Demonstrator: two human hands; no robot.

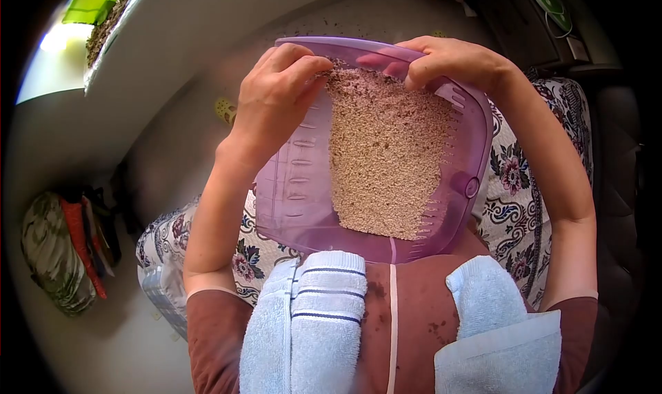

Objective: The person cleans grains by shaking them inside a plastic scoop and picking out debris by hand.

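A purple see-through plastic winnowing tray [293, 187] with ribbed sides is tilted against my body. Small pale grains [389, 166] cover its middle in a thick layer. Darker bits [341, 77] are mixed in along the far edge. My right hand [452, 59] grips the tray's far right rim, thumb inside and fingers seen through the plastic behind it. At the far left corner, my left hand [279, 91] has thumb and fingers pinched together by the dark bits. What lies between those fingertips is too small to make out.
A flower-patterned cloth [514, 166] covers the seat beneath me. Light blue towels [327, 304] hang over my brown shirt. A camouflage bag [52, 249] lies at left, a yellow slipper [225, 110] on the floor. Dark drawers [517, 32] stand at far right.
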